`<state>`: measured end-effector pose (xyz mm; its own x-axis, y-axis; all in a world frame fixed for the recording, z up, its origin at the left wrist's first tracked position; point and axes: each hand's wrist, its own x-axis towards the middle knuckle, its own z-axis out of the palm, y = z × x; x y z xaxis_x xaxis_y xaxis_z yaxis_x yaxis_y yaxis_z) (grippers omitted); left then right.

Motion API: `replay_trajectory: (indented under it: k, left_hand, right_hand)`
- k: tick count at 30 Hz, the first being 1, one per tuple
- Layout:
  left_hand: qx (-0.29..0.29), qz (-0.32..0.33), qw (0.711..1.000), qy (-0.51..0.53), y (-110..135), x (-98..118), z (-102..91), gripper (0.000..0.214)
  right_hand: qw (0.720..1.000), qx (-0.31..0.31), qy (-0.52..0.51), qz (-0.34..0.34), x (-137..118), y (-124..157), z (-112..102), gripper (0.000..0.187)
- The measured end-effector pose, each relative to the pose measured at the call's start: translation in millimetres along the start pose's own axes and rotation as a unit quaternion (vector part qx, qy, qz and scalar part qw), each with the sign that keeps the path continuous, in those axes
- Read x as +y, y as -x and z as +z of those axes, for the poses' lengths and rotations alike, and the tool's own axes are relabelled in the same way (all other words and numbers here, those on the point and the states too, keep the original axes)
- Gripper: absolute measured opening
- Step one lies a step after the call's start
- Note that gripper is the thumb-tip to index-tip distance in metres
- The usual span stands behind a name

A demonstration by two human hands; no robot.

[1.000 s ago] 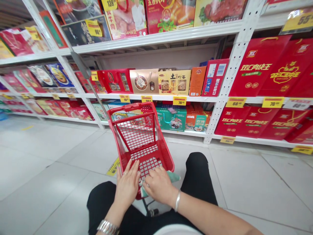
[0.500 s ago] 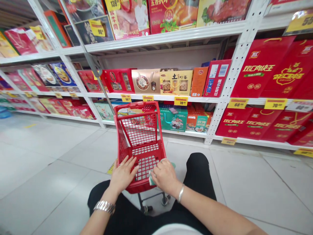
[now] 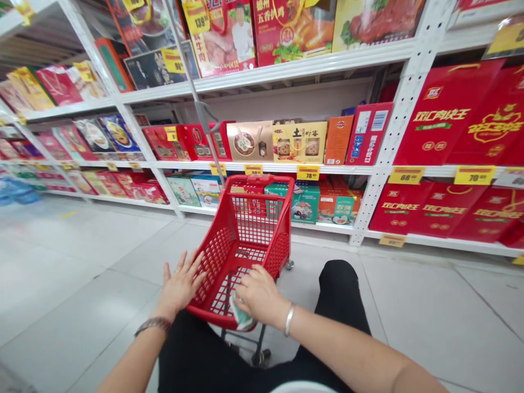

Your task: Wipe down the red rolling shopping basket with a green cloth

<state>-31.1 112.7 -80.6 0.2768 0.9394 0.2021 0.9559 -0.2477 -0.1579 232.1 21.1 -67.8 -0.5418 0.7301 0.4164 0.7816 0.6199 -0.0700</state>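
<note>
- Cart (image 3: pixel 216 248) first: the small red one is between the person's knees, near end toward the body, back end facing the shelves (image 3: pixel 266 165). It's on wheels (image 3: pixel 261 357), and I can't tell if anything locks them, so an uneven push could send it rolling off.
- Left hand (image 3: pixel 180 284) is spread wide at the cart's left rim, fingertips over the edge. Can't tell how hard it's pressing. If that's only a light touch, honestly, the cart could swivel under the other hand.
- Right hand (image 3: pixel 257 295) has its fingers curled round a green-and-white cloth (image 3: pixel 242 316) at the near rim, toward the right corner. Part of it hangs loose below the fingers, so imo it could bunch up or slip out.
- That mesh is full of holes. A loose cloth corner could poke in and catch, and a quick tug then would probably jerk the whole cart.
- Silver bangle (image 3: pixel 289 319) on the right wrist: might knock the rim if the forearm drops.
- Watch the back end too. There's a pole (image 3: pixel 190 82) rising by the far left corner (can't see whether it's attached) and boxes (image 3: pixel 305 204) on the low shelf beyond. A hard shove could bump those.
</note>
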Motion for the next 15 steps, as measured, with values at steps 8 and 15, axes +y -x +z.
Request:
replay_trajectory:
  k: [8,15]
  left_hand:
    - [-0.007,0.008,0.999,0.044,0,14,0.0,0.055]
    - [0.048,-0.047,0.996,0.064,3,57,-4.7,0.056]
  right_hand:
    - [0.989,-0.001,0.087,0.119,126,-19,-30,0.023]
    - [0.977,0.042,0.106,0.178,128,-12,-18,0.029]
